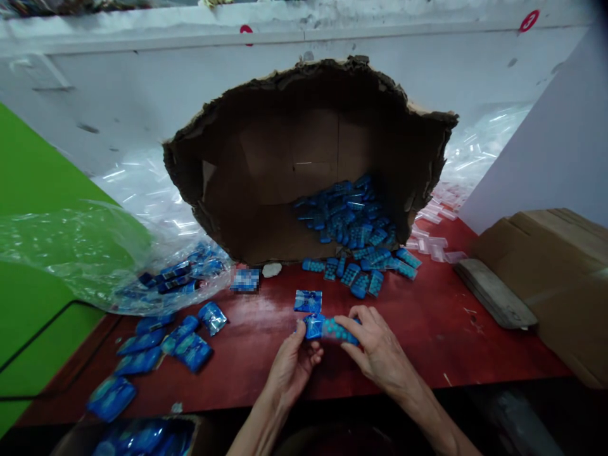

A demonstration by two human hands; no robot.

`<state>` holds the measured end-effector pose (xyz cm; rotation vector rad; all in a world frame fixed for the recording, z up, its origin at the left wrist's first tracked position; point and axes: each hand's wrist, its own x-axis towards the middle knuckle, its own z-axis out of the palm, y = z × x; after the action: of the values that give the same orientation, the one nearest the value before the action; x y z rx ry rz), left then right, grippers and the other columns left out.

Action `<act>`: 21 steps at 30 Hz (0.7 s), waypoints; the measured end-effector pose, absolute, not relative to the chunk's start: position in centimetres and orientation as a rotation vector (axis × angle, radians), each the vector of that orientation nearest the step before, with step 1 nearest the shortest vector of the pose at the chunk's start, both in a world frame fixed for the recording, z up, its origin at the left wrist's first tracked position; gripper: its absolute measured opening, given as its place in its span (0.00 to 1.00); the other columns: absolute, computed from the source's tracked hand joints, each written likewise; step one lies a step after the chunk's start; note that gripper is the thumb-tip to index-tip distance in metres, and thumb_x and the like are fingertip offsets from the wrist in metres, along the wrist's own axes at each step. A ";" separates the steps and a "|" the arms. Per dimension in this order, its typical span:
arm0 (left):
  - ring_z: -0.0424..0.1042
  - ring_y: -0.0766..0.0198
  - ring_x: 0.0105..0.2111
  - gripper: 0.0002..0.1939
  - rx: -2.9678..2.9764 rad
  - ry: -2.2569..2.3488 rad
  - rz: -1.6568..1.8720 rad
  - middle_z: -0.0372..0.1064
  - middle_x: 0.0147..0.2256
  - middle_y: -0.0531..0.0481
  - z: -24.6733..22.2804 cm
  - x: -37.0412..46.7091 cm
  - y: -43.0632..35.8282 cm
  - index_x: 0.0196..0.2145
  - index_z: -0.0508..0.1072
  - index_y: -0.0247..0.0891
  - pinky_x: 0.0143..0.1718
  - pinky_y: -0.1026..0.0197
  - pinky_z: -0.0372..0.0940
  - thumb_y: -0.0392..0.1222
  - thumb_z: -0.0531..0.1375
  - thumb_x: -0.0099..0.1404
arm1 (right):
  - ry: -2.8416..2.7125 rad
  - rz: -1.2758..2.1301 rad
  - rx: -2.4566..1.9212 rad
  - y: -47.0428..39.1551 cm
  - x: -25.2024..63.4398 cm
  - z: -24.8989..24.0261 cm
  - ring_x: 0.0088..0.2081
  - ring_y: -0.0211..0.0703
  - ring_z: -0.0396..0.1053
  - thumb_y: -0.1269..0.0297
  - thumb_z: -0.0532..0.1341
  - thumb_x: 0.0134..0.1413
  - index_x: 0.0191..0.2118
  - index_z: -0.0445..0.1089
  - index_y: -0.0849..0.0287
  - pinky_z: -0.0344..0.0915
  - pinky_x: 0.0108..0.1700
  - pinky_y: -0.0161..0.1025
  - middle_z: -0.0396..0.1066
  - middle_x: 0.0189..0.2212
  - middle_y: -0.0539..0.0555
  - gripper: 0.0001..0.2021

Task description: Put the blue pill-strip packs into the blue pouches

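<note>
Near the table's front edge my left hand (pixel 295 361) pinches a small blue printed wrapper (pixel 313 326) between thumb and fingers. My right hand (pixel 380 348) grips a small clear case of turquoise balls (pixel 336 332), which has a blue end. The left end of this case meets the wrapper; I cannot tell how far inside it is. Just beyond my hands a flat blue wrapper (pixel 308 301) lies on the table. Several similar cases (pixel 361 278) are spread in front of the carton.
A torn-edged cardboard carton (pixel 266 234) lies on its side, with a heap of cases (pixel 351 212) inside. Left are a clear plastic bag (pixel 190 297) of blue wrappers and several filled blue packets (pixel 192 351). A box (pixel 199 430) of packets stands below the table (pixel 456 329). Brown cardboard (pixel 551 272) stands right.
</note>
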<state>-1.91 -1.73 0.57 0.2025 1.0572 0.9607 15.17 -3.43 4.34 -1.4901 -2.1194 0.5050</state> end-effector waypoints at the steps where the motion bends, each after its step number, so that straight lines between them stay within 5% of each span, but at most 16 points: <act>1: 0.66 0.69 0.16 0.11 0.202 1.057 0.962 0.66 0.16 0.51 0.6 -1.9 -1.8 0.25 0.65 0.33 0.17 0.69 0.61 0.44 0.59 0.53 | -2.131 0.487 -1.494 -3.5 15.1 4.4 0.38 0.45 0.58 0.71 0.57 0.46 0.47 0.60 0.51 0.60 0.39 0.43 0.60 0.36 0.54 0.20; 21: 0.68 0.67 0.17 0.12 0.221 1.091 1.044 0.66 0.16 0.50 1.1 -1.6 -2.0 0.25 0.66 0.32 0.17 0.68 0.63 0.45 0.59 0.52 | -2.024 0.392 -1.560 -4.4 14.3 3.7 0.36 0.46 0.60 0.69 0.56 0.47 0.48 0.60 0.53 0.62 0.37 0.43 0.60 0.35 0.55 0.19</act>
<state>-1.62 -2.00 1.08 0.2209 1.0915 1.0437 14.29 -4.37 3.65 -1.5595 -2.0244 0.3919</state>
